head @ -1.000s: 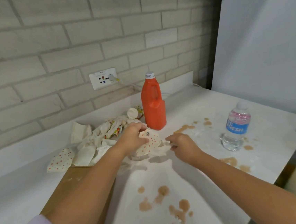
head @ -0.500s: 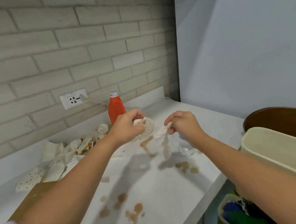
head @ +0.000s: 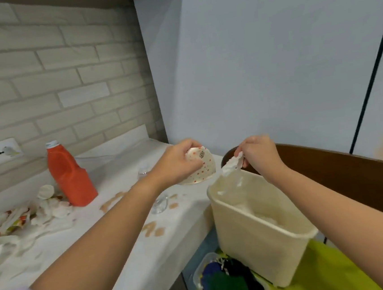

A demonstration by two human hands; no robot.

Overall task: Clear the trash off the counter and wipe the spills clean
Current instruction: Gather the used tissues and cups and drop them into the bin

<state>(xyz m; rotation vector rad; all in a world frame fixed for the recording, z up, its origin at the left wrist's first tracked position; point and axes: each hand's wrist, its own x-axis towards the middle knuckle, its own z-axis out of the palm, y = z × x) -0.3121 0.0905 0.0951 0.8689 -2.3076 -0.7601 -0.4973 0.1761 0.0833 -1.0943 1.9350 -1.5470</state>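
Two hands are up over the right end of the white worktop (head: 130, 251), each carrying a piece of trash toward the bin. Starting at the left edge, a heap of crumpled white paper scraps and wrappers (head: 22, 222) lies by the back wall, not yet cleared. Just right of it stands a tall orange plastic jug with a white cap (head: 69, 175), and further right brown spill patches (head: 153, 229) dot the surface toward the front edge, unwiped. A clear plastic bottle (head: 160, 202) shows partly behind the left forearm.

The left hand (head: 176, 164) has its fingers curled round a crumpled white paper cup with red dots (head: 202, 167), held above the right edge of the worktop and just short of the bin. The right hand (head: 260, 155) pinches a limp white tissue (head: 231, 166) between thumb and fingertips; the tissue hangs down over the back left corner of the cream plastic bin (head: 260, 236), which stands just beside the worktop's right end with its mouth open upward.

The deciding relation, as I judge it: the tissue is already over the bin's mouth, so the right hand need only let go, while the cup lies left of the rim and the left hand must carry it rightward before releasing. A lidless clear tub of dark cloths (head: 227, 281) sits below on a lime-green surface (head: 333, 269).
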